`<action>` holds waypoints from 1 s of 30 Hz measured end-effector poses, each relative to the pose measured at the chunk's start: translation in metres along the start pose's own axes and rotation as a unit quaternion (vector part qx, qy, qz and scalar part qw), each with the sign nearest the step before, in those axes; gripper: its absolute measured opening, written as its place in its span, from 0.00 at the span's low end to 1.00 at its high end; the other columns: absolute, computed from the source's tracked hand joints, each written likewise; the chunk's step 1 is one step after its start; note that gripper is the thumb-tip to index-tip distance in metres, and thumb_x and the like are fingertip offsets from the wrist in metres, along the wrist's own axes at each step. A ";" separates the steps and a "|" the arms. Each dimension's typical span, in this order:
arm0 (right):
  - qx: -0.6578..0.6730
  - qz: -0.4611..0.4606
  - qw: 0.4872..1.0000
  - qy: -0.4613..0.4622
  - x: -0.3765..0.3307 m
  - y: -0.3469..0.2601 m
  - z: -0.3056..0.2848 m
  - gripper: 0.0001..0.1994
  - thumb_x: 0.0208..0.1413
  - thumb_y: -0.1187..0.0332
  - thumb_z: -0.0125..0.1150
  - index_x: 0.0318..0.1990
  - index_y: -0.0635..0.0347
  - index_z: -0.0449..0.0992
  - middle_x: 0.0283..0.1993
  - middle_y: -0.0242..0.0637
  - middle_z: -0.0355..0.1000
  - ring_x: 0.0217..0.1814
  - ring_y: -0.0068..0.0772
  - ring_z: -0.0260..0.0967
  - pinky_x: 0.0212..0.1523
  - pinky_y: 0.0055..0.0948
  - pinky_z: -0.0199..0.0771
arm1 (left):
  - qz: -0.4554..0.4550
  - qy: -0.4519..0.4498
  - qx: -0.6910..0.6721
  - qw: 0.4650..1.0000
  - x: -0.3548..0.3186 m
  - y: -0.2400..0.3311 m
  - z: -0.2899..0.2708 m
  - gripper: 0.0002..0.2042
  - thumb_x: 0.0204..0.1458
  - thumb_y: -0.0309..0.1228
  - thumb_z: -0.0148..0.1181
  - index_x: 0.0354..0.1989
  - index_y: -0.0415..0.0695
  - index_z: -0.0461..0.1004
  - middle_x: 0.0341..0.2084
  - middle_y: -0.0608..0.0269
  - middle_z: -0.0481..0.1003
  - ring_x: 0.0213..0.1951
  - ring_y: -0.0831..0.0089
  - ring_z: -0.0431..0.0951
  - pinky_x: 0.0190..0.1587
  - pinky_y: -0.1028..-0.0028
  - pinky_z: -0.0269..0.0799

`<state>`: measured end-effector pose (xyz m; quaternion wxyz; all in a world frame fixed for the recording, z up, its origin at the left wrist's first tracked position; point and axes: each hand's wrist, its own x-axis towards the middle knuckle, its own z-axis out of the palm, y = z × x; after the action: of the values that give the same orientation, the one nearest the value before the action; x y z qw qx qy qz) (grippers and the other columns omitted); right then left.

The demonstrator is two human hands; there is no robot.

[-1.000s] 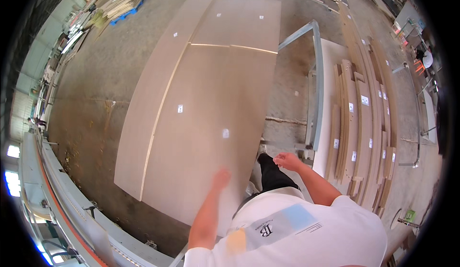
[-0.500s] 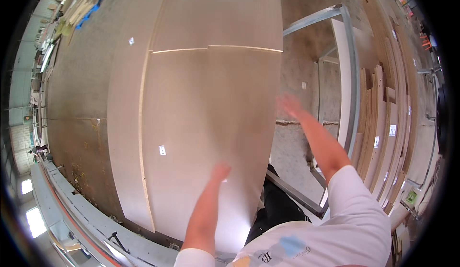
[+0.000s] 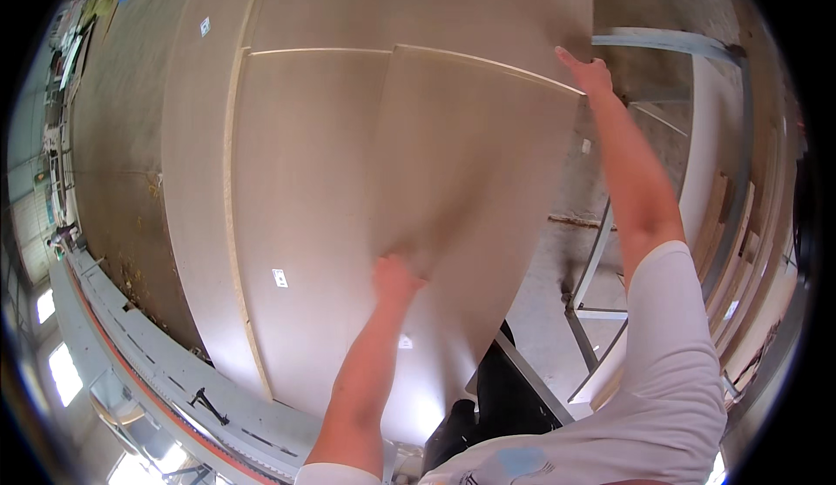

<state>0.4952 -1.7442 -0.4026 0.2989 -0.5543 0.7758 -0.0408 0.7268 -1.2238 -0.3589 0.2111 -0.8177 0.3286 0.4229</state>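
A large brown board (image 3: 514, 163) lies on top of other flat brown panels, slightly turned against them, its pale cut far edge showing. At its far right corner is my right hand (image 3: 590, 76), with the fingers apart and one finger stretched out over the panel beyond. My left hand (image 3: 398, 283) is over the near part of the board, close to its left edge, thumb out to the side and fingertips blurred. Whether it presses on the surface I cannot tell. A small white label (image 3: 405, 342) is on the panel nearer my body.
A grey metal frame (image 3: 670, 41) stands on the concrete floor to the right, with more boards (image 3: 740, 250) stacked past it. A long grey machine bed (image 3: 157, 337) with a red strip runs along the lower left. A wider panel (image 3: 196, 180) reaches out left under the stack.
My right hand has moved far forward to the board's far right corner. My left hand has shifted slightly forward. The top board has turned, its far right corner swinging right and nearer me.
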 end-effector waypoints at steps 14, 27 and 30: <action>0.143 0.008 0.978 -0.154 0.012 0.017 -0.027 0.66 0.37 0.31 0.77 0.73 0.72 0.51 0.74 0.49 0.59 0.75 0.46 0.59 0.63 0.51 0.72 | -0.005 0.001 0.021 1.000 0.001 -0.001 0.006 0.39 0.40 0.53 0.79 0.51 0.36 0.67 0.51 0.46 0.69 0.54 0.54 0.73 0.54 0.62 0.76; 0.217 -0.001 0.945 -0.244 -0.191 0.084 -0.059 0.50 0.47 0.42 0.78 0.64 0.71 0.58 0.67 0.52 0.63 0.68 0.52 0.65 0.56 0.67 0.76 | 0.025 0.031 0.052 0.998 -0.019 0.007 -0.011 0.42 0.40 0.56 0.78 0.56 0.39 0.68 0.55 0.49 0.72 0.57 0.55 0.75 0.55 0.63 0.76; 0.193 0.028 0.945 -0.263 -0.270 0.102 -0.054 0.47 0.48 0.45 0.78 0.62 0.73 0.59 0.60 0.54 0.70 0.64 0.52 0.70 0.56 0.58 0.77 | 0.032 0.015 -0.097 0.995 -0.008 -0.017 0.010 0.37 0.46 0.56 0.75 0.56 0.43 0.69 0.50 0.55 0.75 0.54 0.59 0.77 0.54 0.60 0.77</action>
<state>0.4388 -1.4811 -0.2859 0.5946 -0.4548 0.6621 -0.0344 0.7306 -1.2029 -0.3569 0.1124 -0.8296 0.3147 0.4473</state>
